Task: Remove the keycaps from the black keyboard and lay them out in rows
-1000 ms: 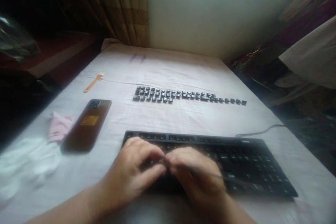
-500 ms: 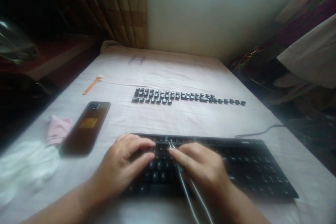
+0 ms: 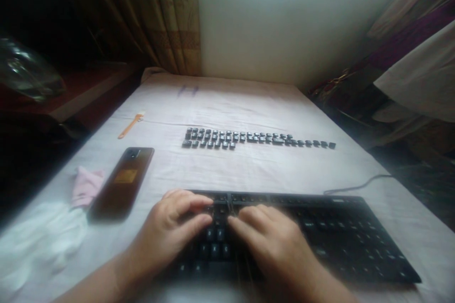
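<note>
A black keyboard (image 3: 320, 246) lies across the near part of the cloth-covered surface, with several keycaps gone from its upper left. My left hand (image 3: 174, 222) rests over its left side; thumb and forefinger are bent toward each other around a small dark spot, and what they hold is too blurred to name. In my right hand (image 3: 273, 232), closed, is a pair of thin metal tweezers (image 3: 231, 207), tips down among the keys; their shafts are faint and smeared. Loose black keycaps (image 3: 249, 137) lie in rows beyond the keyboard.
Left of the keyboard lie a brown phone (image 3: 122, 184), a pink cloth (image 3: 86, 187) and a white cloth (image 3: 42, 241). An orange-handled brush (image 3: 131, 126) is farther back. The keyboard's cable (image 3: 359, 183) runs off to the right. A wall (image 3: 249, 28) and curtain (image 3: 174, 19) stand behind.
The whole view has shifted slightly, so things sit lower in it. Both hands stay at the same part of the keyboard. The tweezers' shafts look much fainter now.
</note>
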The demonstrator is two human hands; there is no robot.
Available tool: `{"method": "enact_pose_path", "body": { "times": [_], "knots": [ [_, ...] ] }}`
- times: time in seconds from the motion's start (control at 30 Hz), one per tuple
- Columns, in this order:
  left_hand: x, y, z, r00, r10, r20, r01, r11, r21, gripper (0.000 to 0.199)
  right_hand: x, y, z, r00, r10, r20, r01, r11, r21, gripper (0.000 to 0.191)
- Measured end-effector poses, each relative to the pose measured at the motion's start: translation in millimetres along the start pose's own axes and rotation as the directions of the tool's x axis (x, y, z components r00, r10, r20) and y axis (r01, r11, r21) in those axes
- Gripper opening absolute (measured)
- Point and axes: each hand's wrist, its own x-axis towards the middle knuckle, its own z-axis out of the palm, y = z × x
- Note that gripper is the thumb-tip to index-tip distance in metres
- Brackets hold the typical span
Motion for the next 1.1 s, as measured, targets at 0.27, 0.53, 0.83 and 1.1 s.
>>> {"method": "enact_pose_path", "body": {
  "times": [0.27,0.53,0.83,1.1],
  "knots": [
    [1.5,10.0,-0.4,0.998,0.055,0.003,-0.055,0.997,-0.048,0.014,16.8,-10.0,0.7,0.956,0.124,-0.266,-0.063,0.972,0.228,0.020],
    [-5.0,11.3,-1.8,0.993,0.002,0.118,0.016,0.988,-0.154,0.023,29.6,-15.2,0.4,0.948,0.058,-0.314,0.003,0.981,0.192,0.013],
    [-1.5,13.7,-1.7,0.996,0.021,0.082,-0.011,0.992,-0.126,0.025,39.0,-16.1,-1.9,0.953,0.044,-0.298,-0.011,0.994,0.111,0.014],
    [9.9,-10.4,-24.6,0.961,0.189,-0.204,-0.148,0.968,0.203,0.031,56.3,85.7,-2.8,0.863,0.498,-0.088,-0.480,0.861,0.172,0.016]
  ]
}}
